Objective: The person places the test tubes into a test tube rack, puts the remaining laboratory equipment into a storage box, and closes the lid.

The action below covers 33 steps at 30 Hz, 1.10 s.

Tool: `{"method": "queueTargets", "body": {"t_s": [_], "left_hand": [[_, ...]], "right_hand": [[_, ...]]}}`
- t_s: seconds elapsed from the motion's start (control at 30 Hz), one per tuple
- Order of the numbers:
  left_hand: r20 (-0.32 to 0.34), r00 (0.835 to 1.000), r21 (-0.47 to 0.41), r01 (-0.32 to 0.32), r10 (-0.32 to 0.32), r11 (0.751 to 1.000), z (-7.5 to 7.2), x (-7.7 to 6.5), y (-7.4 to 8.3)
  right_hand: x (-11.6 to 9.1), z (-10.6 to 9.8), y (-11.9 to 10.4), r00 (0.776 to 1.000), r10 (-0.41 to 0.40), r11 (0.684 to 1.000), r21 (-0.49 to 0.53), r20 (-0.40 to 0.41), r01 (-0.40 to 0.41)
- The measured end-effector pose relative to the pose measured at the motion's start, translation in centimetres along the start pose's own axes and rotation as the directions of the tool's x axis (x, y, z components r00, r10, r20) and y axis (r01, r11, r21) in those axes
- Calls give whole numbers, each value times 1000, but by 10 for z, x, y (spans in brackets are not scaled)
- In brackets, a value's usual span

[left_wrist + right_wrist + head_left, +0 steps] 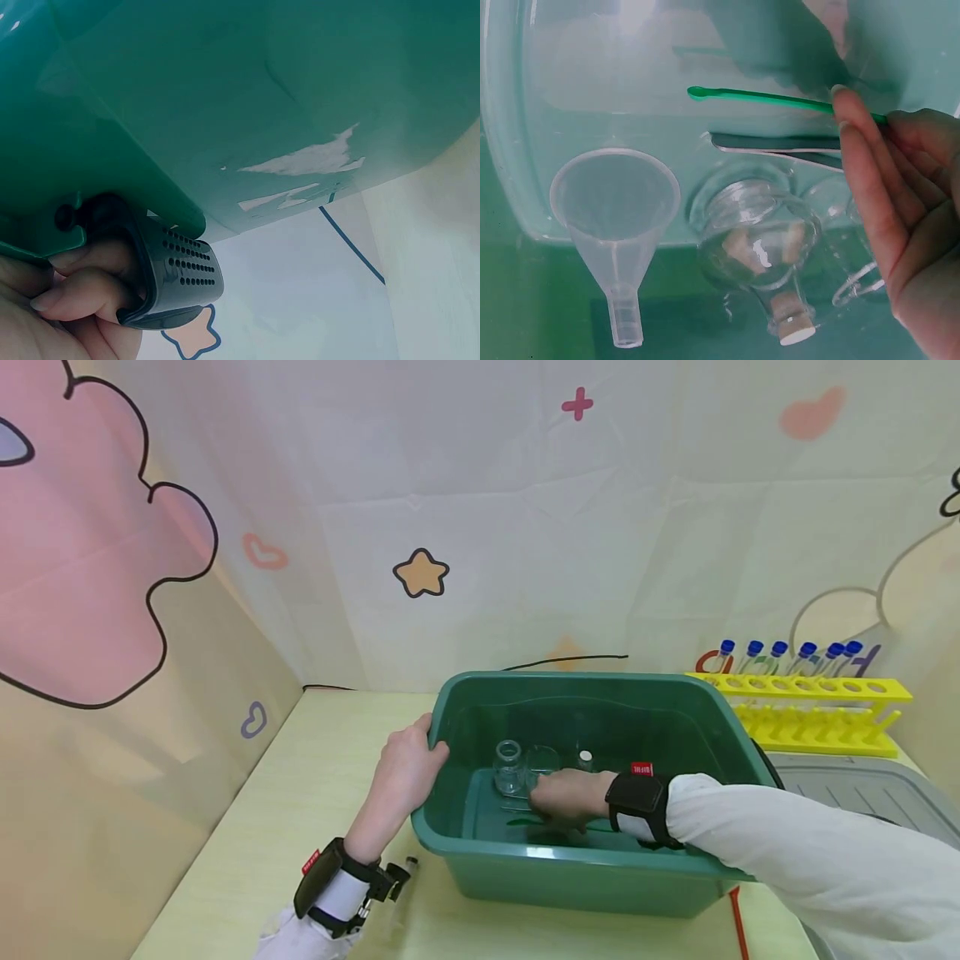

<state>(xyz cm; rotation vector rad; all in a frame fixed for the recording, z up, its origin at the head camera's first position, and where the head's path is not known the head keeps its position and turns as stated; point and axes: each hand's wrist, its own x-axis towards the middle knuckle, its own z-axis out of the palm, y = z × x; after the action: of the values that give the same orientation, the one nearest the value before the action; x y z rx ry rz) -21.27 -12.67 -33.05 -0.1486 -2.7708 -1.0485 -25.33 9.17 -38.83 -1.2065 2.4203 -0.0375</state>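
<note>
My left hand point(405, 767) grips the left end of a green plastic bin point(577, 889), thumb over the rim. In the left wrist view its fingers curl through a dark handle point(191, 266) dotted with holes. Down inside the bin, my right hand point(567, 795) pinches a thin green scoop point(772, 98) between thumb and fingers; its small bowl points away from the hand. Close beside it lie metal tweezers point(776, 146). A clear funnel point(615, 199), a round corked flask point(757, 251) and a glass jar point(508, 767) are around them on the bin floor.
Right of the bin stands a yellow rack point(817, 739) with several blue-capped test tubes point(780, 652) behind its top. A grey tray point(847, 785) lies in front of the rack. A red rod point(739, 922) is on the table near the bin's front right.
</note>
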Motion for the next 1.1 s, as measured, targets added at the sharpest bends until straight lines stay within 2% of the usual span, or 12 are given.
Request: {"method": "queueTargets", "body": {"t_s": [0.3,0.63,0.97,1.1], "left_hand": [[4,1000,1,1,-1,1000,-1,0,1],[5,1000,-3,3,-3,1000,-2,-1,0],[0,1000,4,-4,4,1000,-2,0,-1],[5,1000,2,-5,5,1000,0,0,1]], "right_hand": [[4,4,2,1000,-8,999,-50,-10,8],[5,10,8,996,-50,989,-144,-74,39],[7,10,10,995,-49,986,-164,-93,33],[4,7,11,985,-82,982,-184,-153,53]]}}
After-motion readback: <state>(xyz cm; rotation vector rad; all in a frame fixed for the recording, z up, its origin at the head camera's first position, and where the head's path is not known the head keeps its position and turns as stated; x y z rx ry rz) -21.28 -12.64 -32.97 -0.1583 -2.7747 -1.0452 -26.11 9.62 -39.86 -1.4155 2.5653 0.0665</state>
